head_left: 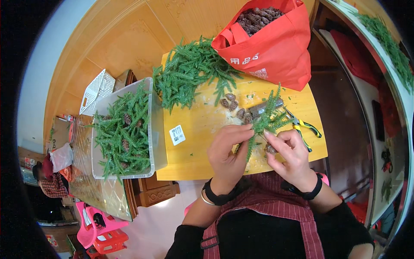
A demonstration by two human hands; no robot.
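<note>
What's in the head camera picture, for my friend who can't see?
A person's left hand holds a green sprig over a yellow table, the right hand close beside it. Nearby are pliers, a red bag of pinecones and a clear bin of greenery.

Both forearms enter from the lower edge, angled inward. Left hand (229, 152): raised, back outward, fingers bent toward the right, index and thumb closed in a pinch. Right hand (292, 156): turned left, two digits extended, one tip above the other, remaining fingers curled; grip unclear. Hands near each other, not touching. Elbows bent, left and right wrists roughly level.
</note>
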